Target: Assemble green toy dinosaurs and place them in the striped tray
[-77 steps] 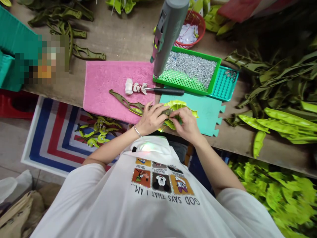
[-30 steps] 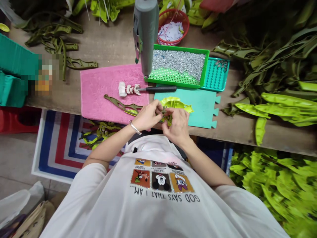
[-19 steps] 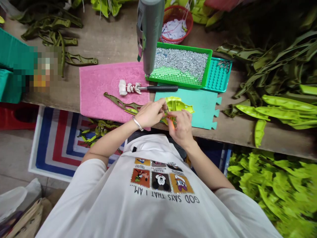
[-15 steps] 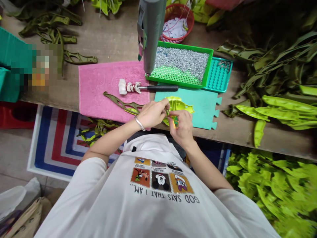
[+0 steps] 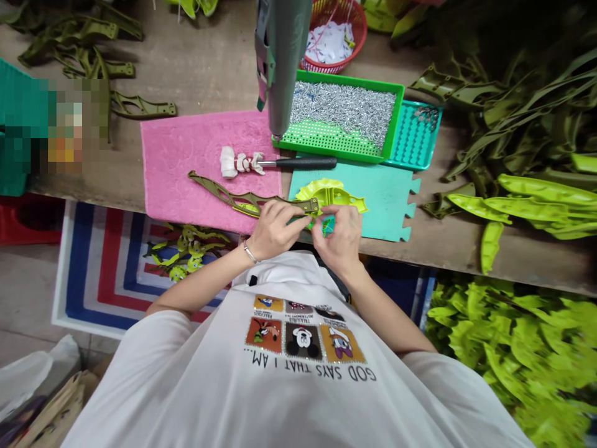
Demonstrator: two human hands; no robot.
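My left hand (image 5: 278, 231) has its fingers curled along the near edge of a long olive plastic piece with cut-outs (image 5: 233, 198). That piece lies slantwise, from the pink towel (image 5: 172, 162) to a lime-green plastic shell (image 5: 326, 191). Close beside it, my right hand (image 5: 339, 239) is closed with thumb and finger pinched at the shell's near side. The fingers hide part of the shell and the near side of the joint between the pieces. A teal foam mat (image 5: 387, 199) lies under the shell. Behind sits a black-handled hammer (image 5: 305, 163), its head wrapped in white cloth.
A grey powered driver (image 5: 284, 68) hangs over the bench, its tip above a green tray (image 5: 396, 118) of small screws. A teal tray (image 5: 415, 137) and a red basket (image 5: 359, 40) stand near. Olive parts (image 5: 494, 124) and lime parts (image 5: 532, 211) are piled at the right.
My left hand has moved left and down from the shell onto the olive piece. The olive piece's right end now shows over the lime shell. My right hand stays by the shell.
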